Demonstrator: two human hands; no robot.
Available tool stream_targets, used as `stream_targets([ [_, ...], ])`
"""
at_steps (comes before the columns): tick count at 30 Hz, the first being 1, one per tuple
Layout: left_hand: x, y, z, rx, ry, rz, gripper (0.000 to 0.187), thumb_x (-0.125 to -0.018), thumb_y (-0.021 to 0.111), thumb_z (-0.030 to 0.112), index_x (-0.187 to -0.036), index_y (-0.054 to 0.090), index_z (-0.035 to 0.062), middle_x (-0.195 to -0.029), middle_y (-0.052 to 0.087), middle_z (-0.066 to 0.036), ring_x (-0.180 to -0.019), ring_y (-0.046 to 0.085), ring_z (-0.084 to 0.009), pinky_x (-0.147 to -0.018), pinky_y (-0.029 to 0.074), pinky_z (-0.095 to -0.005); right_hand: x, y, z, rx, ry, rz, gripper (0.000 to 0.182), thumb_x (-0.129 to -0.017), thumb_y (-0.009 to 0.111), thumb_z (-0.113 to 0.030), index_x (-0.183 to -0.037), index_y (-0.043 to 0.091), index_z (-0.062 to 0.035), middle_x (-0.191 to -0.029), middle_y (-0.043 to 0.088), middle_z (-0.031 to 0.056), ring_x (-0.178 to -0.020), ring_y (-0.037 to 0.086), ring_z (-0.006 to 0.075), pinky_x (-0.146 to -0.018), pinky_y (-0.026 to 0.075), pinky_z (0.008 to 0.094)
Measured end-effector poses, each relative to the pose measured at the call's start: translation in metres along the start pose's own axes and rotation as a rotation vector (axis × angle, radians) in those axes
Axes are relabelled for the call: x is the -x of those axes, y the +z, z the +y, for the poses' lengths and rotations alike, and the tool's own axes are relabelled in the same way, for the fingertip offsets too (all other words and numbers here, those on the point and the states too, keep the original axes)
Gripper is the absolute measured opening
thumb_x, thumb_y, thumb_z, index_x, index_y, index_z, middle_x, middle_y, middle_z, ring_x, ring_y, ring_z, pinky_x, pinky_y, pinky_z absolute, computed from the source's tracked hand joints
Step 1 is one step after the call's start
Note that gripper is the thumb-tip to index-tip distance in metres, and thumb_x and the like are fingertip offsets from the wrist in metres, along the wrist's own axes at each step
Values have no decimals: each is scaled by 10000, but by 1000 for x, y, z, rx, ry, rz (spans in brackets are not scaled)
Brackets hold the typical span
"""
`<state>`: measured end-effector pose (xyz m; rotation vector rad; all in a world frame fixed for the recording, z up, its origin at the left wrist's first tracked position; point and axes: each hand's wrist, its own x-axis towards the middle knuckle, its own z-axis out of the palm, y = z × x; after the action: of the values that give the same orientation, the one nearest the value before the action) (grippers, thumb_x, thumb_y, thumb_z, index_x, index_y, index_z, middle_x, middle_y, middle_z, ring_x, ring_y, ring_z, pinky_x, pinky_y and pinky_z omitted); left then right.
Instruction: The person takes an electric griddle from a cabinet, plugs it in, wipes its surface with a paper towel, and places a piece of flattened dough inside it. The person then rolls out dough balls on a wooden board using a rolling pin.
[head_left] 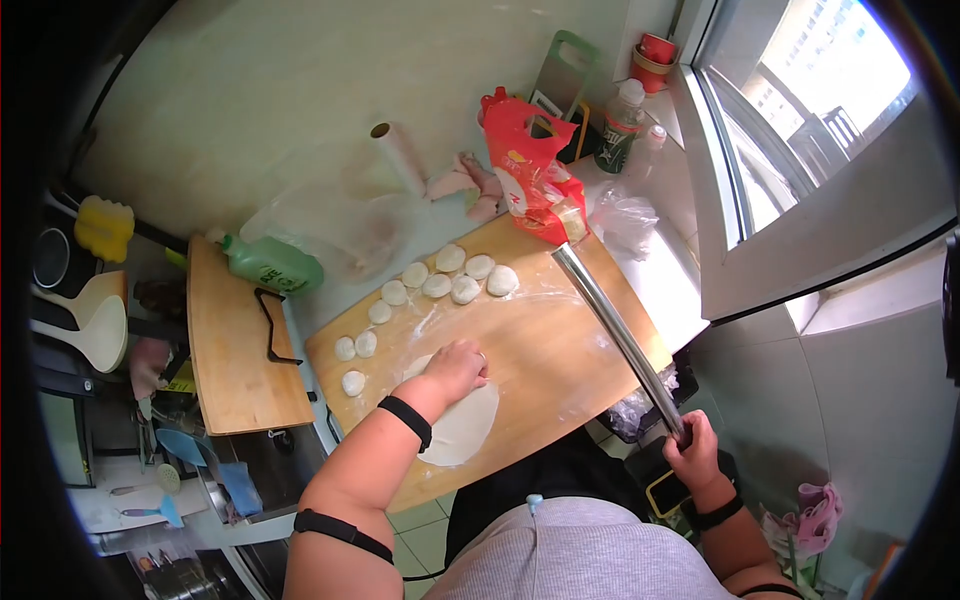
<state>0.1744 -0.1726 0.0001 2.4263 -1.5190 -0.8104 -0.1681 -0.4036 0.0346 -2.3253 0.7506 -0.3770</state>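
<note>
A flat, rolled-out sheet of dough point(462, 430) lies on the floured wooden board point(560, 370). My left hand point(455, 370) rests over its upper part, fingers curled down onto the dough near its right edge; the fingertips are partly hidden. My right hand point(692, 447) is closed around the lower end of a shiny metal rolling pin point(622, 340). The pin slants up across the board's right side, away from the dough sheet. Several round dough pieces point(437, 286) sit in a loose arc along the board's far and left side.
Behind the board are a red plastic bag point(535, 165), a cardboard-cored roll point(398, 158) and a dark green bottle point(618, 127). A green jug point(272, 265) stands by a smaller wooden board point(235, 350) on the left. Utensils hang farther left. An open window point(770, 150) borders the right.
</note>
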Motion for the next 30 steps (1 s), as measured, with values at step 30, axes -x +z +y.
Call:
stream_targets([
  [30, -36, 22, -12, 79, -208, 669, 115, -776, 572, 68, -883, 555, 30, -947, 548, -129, -915, 512, -302, -810, 424, -380, -33, 13, 19, -85, -180, -98, 264, -619, 585, 12, -842, 449, -22, -713, 461, 134, -574, 495, 296, -523, 422, 351],
])
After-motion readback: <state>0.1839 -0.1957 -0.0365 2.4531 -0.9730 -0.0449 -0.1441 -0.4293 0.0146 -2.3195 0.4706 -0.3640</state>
